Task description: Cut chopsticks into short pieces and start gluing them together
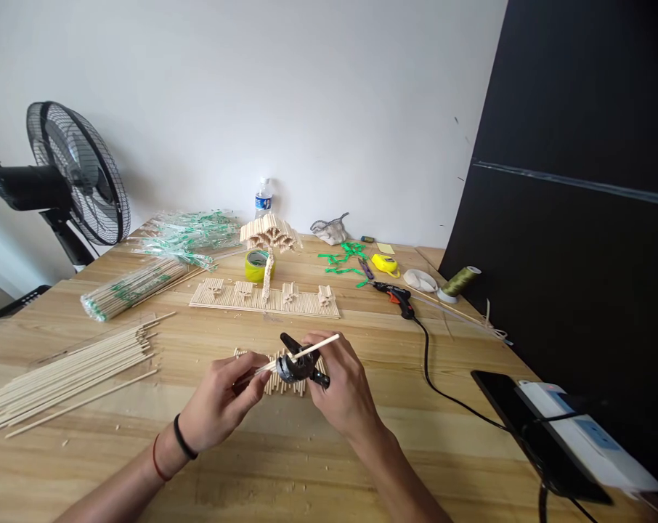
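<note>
My left hand [220, 396] is closed, pinching thin wooden sticks [269, 367] between thumb and fingers. My right hand [348, 388] is wrapped round a black plier-like tool [301, 363] with a rounded head; its exact kind is hard to make out. One pale stick [323, 345] runs across the tool and pokes out past the right fingers. Beneath both hands lies a row of short cut sticks [285, 385], partly covered by them. Behind stands a stick-built tree model [269, 232] on a flat base of sticks [307, 301].
Long loose sticks [78, 374] and a wrapped stick bundle [138, 287] lie left. A glue gun [397, 298] with a trailing cable, a yellow tape measure [385, 264] and a thread spool [460, 282] sit right. A phone [536, 436] lies beside a power strip [590, 436].
</note>
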A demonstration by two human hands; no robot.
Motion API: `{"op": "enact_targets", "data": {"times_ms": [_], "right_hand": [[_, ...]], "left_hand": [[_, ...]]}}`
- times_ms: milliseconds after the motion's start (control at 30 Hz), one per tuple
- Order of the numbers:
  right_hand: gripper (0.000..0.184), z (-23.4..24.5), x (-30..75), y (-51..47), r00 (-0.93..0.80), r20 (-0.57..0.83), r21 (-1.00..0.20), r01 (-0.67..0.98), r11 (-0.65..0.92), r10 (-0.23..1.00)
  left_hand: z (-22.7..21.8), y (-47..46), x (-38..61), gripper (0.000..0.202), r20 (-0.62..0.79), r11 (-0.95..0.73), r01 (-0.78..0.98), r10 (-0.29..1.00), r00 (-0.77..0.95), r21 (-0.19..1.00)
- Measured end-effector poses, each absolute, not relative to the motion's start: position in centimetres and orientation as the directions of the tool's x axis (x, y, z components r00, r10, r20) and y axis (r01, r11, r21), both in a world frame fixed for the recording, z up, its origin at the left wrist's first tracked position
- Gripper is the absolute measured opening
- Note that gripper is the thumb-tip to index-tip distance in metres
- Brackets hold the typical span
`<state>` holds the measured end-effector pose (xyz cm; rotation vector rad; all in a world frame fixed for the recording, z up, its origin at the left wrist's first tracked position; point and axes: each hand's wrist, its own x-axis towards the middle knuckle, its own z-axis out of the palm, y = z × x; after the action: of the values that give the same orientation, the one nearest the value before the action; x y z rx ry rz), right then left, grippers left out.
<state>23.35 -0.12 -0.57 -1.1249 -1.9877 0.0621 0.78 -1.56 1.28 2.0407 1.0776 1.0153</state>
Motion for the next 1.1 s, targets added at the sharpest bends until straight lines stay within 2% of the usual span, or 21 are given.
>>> {"op": "enact_targets", "data": {"times_ms": [567, 700, 867, 933, 1000, 1100], "right_hand": [[0.025, -0.8, 22.5, -0.3, -0.182, 0.6, -0.449, 0.73, 0.516, 0.779], [0.015, -1.2, 22.3, -0.3, -0.17, 0.53, -0.434, 0.788, 0.438, 0.831], [0.013, -1.2, 22.3, -0.3, -0.129, 0.397, -0.424, 0.852, 0.307, 0.909], [0.012, -1.0, 22.4, -0.3, -0.116, 0.341, -0.448, 0.852, 0.27, 0.933], [0.014, -0.7, 22.5, -0.3, -0.118, 0.285, -0.473, 0.845, 0.247, 0.951], [0.016, -0.5, 22.5, -0.4, -0.14, 0.218, -0.488, 0.841, 0.232, 0.966]], "left_hand": [[1.0, -1.7, 0.9, 0.029, 0.356, -0.491, 0.405, 0.86, 0.365, 0.771], [1.0, -1.7, 1.1, 0.035, 0.289, -0.422, 0.424, 0.894, 0.342, 0.801], [1.3, -0.6, 0.4, 0.044, 0.146, -0.296, 0.445, 0.929, 0.34, 0.845], [1.3, 0.7, -0.8, 0.045, 0.137, -0.264, 0.502, 0.952, 0.275, 0.824], [0.9, 2.4, -2.3, 0.045, 0.151, -0.206, 0.604, 0.978, 0.141, 0.77], [-0.4, 4.8, -4.3, 0.038, 0.173, -0.113, 0.699, 0.985, -0.016, 0.706]]}}
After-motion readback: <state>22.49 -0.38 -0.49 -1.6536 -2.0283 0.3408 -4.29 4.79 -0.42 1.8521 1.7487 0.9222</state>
